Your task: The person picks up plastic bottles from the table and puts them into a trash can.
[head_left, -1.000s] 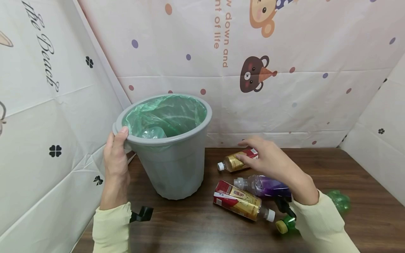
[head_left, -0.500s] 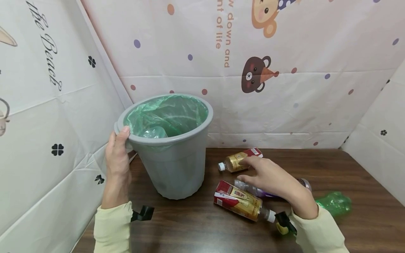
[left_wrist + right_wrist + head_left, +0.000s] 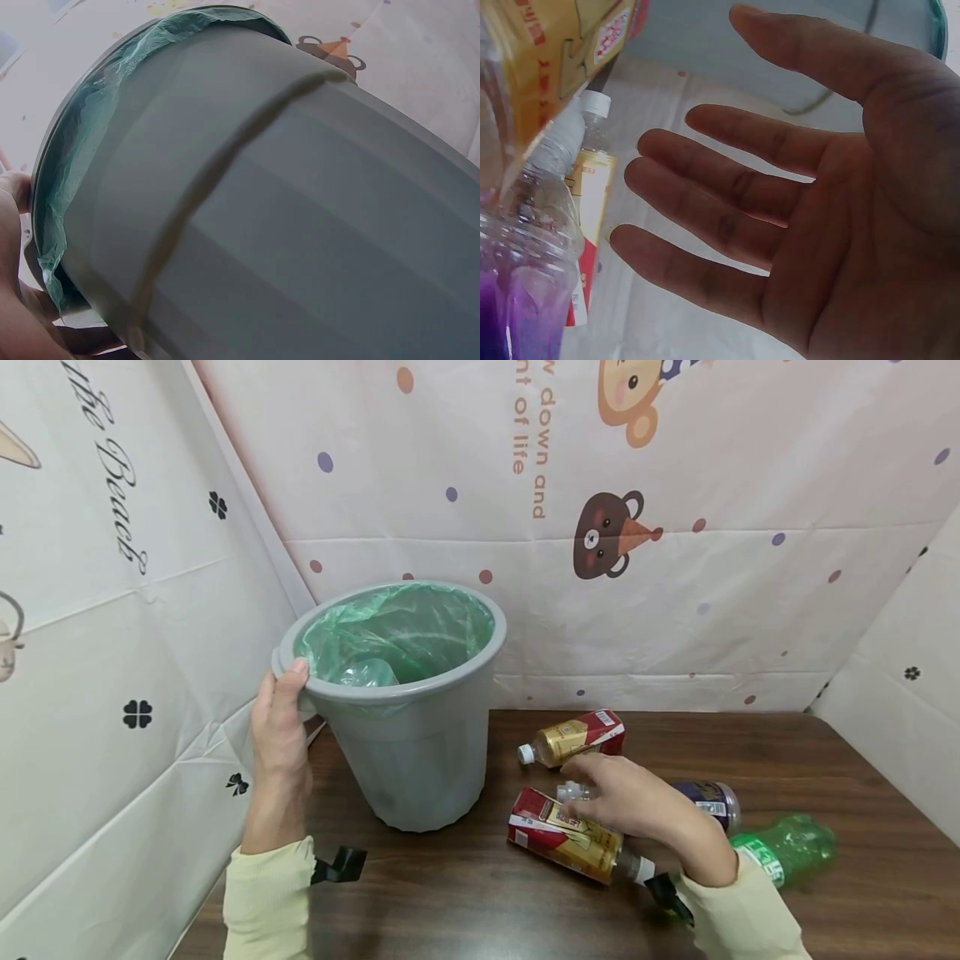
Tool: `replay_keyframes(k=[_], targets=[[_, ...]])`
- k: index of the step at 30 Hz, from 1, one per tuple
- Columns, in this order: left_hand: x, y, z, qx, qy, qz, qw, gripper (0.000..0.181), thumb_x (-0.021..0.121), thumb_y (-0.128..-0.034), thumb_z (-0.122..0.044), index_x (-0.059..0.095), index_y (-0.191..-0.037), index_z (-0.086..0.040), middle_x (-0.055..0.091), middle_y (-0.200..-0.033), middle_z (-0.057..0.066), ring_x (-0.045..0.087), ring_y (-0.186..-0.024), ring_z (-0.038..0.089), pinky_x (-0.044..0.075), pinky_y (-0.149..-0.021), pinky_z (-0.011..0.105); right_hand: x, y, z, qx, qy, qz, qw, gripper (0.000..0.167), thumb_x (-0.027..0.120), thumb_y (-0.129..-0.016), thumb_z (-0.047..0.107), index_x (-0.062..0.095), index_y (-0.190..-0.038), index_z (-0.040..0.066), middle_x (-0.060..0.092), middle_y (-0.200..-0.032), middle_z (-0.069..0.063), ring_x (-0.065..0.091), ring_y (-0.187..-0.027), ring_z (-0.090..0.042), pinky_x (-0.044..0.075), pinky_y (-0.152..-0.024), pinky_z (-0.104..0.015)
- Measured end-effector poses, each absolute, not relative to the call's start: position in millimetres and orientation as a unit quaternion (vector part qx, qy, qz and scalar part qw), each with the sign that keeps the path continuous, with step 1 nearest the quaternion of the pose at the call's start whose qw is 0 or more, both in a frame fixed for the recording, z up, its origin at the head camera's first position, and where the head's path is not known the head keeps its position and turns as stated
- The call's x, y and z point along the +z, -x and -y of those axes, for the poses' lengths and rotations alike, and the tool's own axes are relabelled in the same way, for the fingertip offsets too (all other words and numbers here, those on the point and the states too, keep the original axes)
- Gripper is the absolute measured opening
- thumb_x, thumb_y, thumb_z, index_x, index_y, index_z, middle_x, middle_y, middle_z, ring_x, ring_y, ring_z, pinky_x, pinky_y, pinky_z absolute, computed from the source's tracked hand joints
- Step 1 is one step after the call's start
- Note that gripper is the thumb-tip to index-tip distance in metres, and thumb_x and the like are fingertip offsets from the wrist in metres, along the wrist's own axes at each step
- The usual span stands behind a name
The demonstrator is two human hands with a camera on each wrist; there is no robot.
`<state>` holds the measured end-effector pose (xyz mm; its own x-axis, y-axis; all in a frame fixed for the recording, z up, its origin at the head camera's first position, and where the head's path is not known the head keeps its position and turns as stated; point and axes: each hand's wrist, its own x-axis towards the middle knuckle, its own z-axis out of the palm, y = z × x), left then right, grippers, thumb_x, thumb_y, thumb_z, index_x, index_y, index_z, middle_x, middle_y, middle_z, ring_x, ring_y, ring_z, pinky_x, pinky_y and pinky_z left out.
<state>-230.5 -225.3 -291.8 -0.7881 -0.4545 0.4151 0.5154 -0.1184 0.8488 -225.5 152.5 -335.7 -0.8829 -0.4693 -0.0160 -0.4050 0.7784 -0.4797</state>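
Observation:
My left hand [image 3: 279, 739] grips the grey trash bin [image 3: 420, 768] at its left rim, thumb over the edge and fingers underneath by the handle. A green plastic liner [image 3: 420, 627] covers the bin's inside, where a clear bottle [image 3: 367, 673] shows. My right hand [image 3: 630, 797] hovers palm down above the bottles, its fingers spread and holding nothing, as the right wrist view shows. Below it lie a red-and-gold bottle [image 3: 566, 835] and a purple bottle [image 3: 532, 300], partly covered by the hand. Another red-and-gold bottle [image 3: 573, 739] rests behind them.
A crushed green bottle [image 3: 798, 847] lies to the right, partly behind my right sleeve [image 3: 738, 910]. The dark wooden table [image 3: 450, 902] meets printed cloth walls [image 3: 420, 468] at the back and both sides.
My right hand has moved down and toward me, from over the rear red-and-gold bottle to over the purple and front bottles. My left hand keeps its grip on the bin.

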Motion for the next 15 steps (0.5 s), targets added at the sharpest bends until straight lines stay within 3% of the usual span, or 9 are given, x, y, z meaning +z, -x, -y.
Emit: replay_keyframes(k=[9,15], targets=[[-291.4,231.1,223.7,-0.748,0.028,0.580,0.323,0.056,0.062,-0.1027,-0.032,0.056,-0.151,-0.005,0.056,-0.149,0.014,0.043,-0.140,0.022,0.025,-0.118,0.031,-343.8,225.0,-145.8,-0.221,0.220,-0.947,0.080,0.043,0.087,-0.090,0.024,0.070,-0.124,0.003,0.072,-0.109,-0.006,0.068,-0.099,-0.023,0.057,-0.089,-0.052],[-291.9,230.7,225.4,-0.753,0.028,0.576,0.317,0.057,0.062,-0.1025,-0.032,0.054,-0.153,-0.006,0.054,-0.151,0.014,0.042,-0.140,0.022,0.025,-0.118,0.030,-348.0,225.7,-139.7,-0.205,0.212,-0.951,0.090,0.050,0.089,-0.087,0.024,0.069,-0.127,0.003,0.071,-0.109,-0.005,0.066,-0.097,-0.021,0.057,-0.088,-0.051]])
